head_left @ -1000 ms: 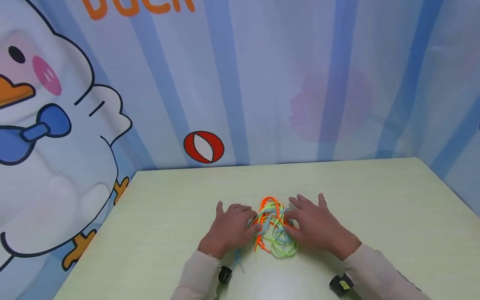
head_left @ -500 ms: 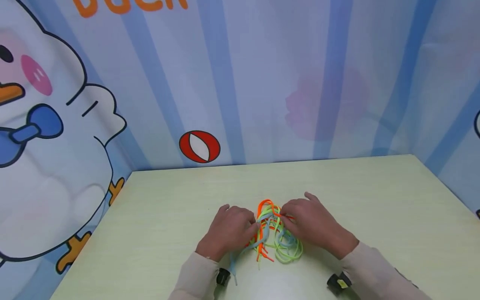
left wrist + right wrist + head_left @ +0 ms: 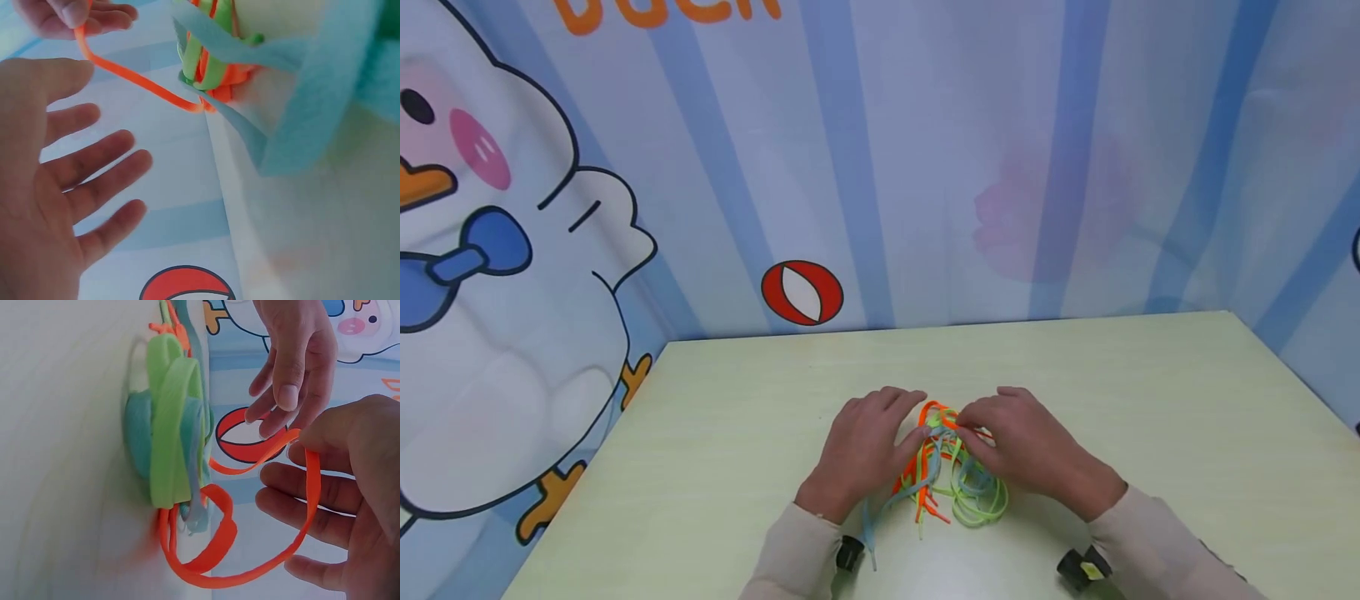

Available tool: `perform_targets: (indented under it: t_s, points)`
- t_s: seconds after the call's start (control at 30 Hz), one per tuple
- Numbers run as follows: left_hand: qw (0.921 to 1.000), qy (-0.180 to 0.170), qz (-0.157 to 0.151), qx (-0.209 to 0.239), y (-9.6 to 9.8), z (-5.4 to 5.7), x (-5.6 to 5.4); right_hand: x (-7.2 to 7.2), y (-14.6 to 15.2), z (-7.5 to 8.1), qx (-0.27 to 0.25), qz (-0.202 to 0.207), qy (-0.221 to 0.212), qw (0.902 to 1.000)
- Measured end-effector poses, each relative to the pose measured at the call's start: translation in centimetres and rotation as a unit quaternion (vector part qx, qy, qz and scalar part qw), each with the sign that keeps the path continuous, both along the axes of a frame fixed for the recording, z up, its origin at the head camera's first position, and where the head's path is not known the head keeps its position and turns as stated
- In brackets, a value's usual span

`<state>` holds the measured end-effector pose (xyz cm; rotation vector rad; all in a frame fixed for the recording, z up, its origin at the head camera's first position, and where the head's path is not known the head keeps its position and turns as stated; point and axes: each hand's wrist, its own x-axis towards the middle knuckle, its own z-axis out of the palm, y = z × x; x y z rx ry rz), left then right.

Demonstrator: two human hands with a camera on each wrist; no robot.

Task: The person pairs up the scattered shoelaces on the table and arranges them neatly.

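A tangle of flat shoelaces (image 3: 973,500) in orange, yellow-green and light blue lies on the table between both hands. My right hand (image 3: 1026,450) pinches an orange shoelace (image 3: 265,570) between thumb and forefinger; in the right wrist view it bows out from the bundle in a loop. Beside the bundle's far left, my left hand (image 3: 865,446) has its fingers spread and holds nothing. In the left wrist view its thumb tip comes close to the raised orange strand. Green loops (image 3: 169,440) stay bunched together, and a light blue shoelace (image 3: 312,115) trails toward the left wrist.
The pale table (image 3: 760,383) extends on all sides of the bundle. Behind it stands a blue striped backdrop (image 3: 925,167) printed with a duck and a red ball (image 3: 802,292). Dark wrist cameras (image 3: 850,552) sit under both sleeves.
My right fingers, spread one second ago, have closed on the orange shoelace. The left hand has let go of the bundle's left side, opened its fingers and moved up and right.
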<state>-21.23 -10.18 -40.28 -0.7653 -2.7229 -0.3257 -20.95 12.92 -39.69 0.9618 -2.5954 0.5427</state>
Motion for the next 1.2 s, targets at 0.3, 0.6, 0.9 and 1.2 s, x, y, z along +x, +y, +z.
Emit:
perform_targets:
  t_s: [0.3,0.6,0.9,1.2]
  points:
    - [0.9955,0.073,-0.043,0.042,0.1,0.3,0.1,0.3,0.0,0.6,-0.066,0.031,-0.059,0.9956]
    - [0.9902,0.063,-0.084,0.092,0.5,0.5,0.3,0.3,0.0,0.7,-0.079,0.043,-0.042,0.9951]
    - [0.9817,0.016,-0.107,0.157,0.6,1.2,0.6,0.9,-0.3,1.0,-0.089,0.048,-0.008,0.9948]
    - [0.9787,-0.005,-0.121,0.166,0.6,1.2,0.6,1.0,-0.4,1.2,-0.113,0.052,-0.008,0.9922]
